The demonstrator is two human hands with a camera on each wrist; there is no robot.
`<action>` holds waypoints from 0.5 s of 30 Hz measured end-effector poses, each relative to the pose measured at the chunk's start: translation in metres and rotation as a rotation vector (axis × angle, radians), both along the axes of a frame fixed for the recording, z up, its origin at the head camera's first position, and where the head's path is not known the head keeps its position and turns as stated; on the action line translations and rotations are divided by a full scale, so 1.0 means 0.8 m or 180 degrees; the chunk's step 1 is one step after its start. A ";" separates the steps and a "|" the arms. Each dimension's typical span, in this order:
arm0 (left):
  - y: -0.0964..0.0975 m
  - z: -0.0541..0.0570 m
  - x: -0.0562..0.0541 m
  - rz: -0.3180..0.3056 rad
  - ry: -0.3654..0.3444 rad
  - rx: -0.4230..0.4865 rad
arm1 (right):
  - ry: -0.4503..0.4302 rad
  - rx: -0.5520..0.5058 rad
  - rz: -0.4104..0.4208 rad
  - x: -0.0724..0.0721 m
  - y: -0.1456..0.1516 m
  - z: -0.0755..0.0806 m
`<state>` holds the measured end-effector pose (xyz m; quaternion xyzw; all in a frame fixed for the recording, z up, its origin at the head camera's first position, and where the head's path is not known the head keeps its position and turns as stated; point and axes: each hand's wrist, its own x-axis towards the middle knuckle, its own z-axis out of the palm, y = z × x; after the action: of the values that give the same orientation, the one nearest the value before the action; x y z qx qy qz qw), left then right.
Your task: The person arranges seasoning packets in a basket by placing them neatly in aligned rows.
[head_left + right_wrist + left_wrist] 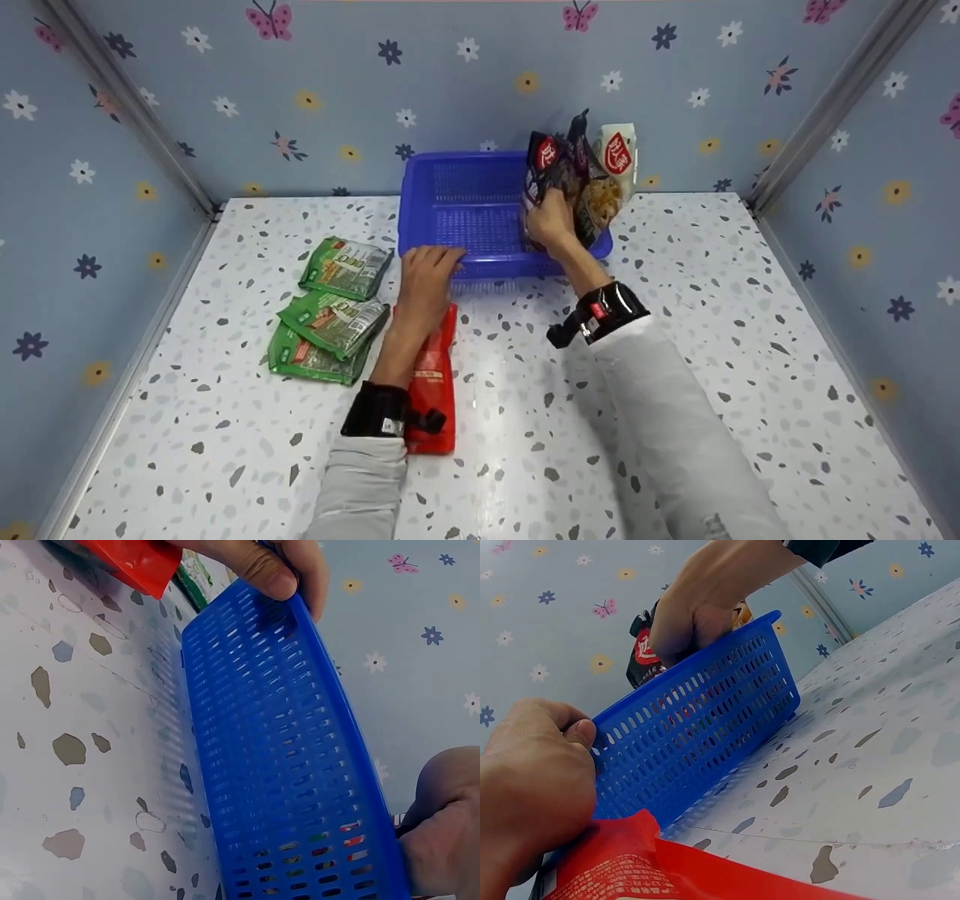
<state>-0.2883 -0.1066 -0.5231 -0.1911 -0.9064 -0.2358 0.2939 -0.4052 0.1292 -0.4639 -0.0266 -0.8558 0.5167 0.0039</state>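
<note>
A blue plastic basket (495,259) with slotted walls stands near the back wall. My left hand (429,281) grips its front left rim, thumb outside and fingers over the edge, as the right wrist view shows. My right hand (553,220) reaches over the front rim into the right side and holds a dark food bag (547,154) with a red logo; its fingertips are hidden. Beside that bag, a pouch with a brown food picture (602,196) and a white bag with a red logo (619,154) stand upright at the basket's right end.
A red bag (435,375) lies flat under my left forearm, its top close to the basket. Left of it are several green packets (346,268), some overlapping. Flowered panels (465,90) enclose the speckled table (525,450) at the back and sides.
</note>
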 end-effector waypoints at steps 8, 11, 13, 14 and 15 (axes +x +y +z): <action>-0.001 0.001 0.001 -0.0024 -0.0020 0.0050 | 0.0066 0.0185 -0.0040 -0.008 0.004 -0.012; -0.001 0.001 0.000 -0.0022 -0.0036 0.0053 | 0.0065 0.0578 -0.0058 -0.008 0.002 -0.011; -0.001 0.001 0.000 -0.0003 -0.0028 0.0040 | 0.0042 0.0784 -0.0067 -0.007 0.002 -0.010; -0.001 0.001 0.001 0.0003 -0.0020 0.0033 | 0.0029 0.0851 -0.0070 -0.006 0.002 -0.010; 0.000 0.001 0.001 0.0008 -0.0012 0.0021 | 0.0025 0.0897 -0.0077 -0.005 0.002 -0.010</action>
<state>-0.2875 -0.1069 -0.5227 -0.1886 -0.9064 -0.2388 0.2931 -0.4091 0.1306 -0.4716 -0.0342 -0.9194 0.3914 0.0172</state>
